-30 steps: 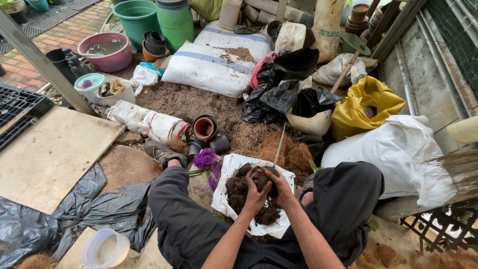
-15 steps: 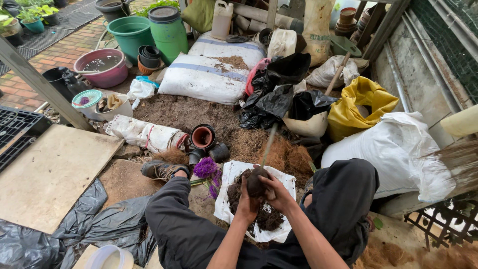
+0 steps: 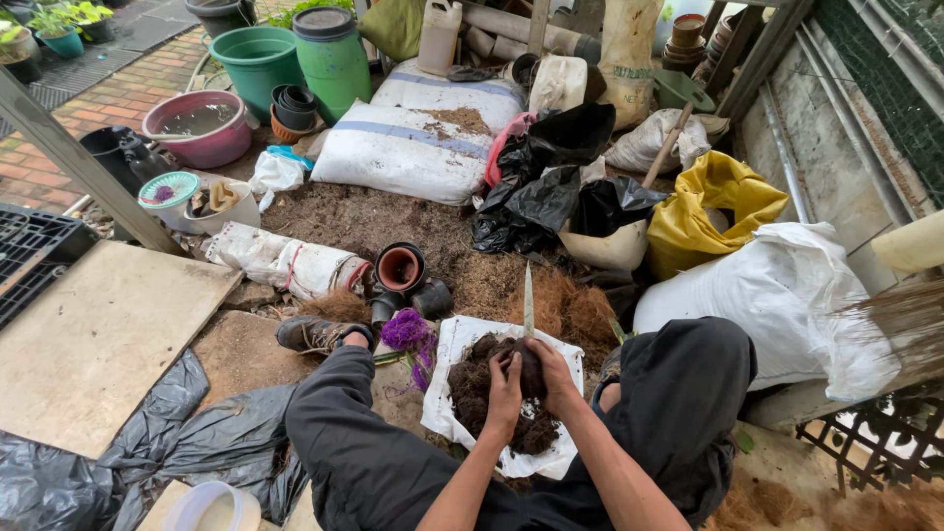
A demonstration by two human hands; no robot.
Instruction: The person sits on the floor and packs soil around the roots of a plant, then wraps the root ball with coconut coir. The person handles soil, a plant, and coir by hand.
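Root clump (image 3: 531, 379), centre frame: dark, fibrous, crumbly, matt, pressed between the bare left hand (image 3: 504, 388) and right hand (image 3: 557, 379). White sheet (image 3: 462, 339) beneath it: thin plastic, creased, soil-flecked. Sacks (image 3: 403, 147), upper centre: woven white plastic, dusty. Black sheeting (image 3: 147, 462), lower left: glossy, wrinkled film. Board (image 3: 98, 334), left: flat wood, pale, matt. Green bucket (image 3: 258, 59) and pink basin (image 3: 202, 128), upper left: smooth moulded plastic. Small pots (image 3: 401, 267), centre: smooth plastic. Yellow bag (image 3: 718, 206), right: shiny crumpled plastic. Trousers (image 3: 364, 442): dark matt cloth.
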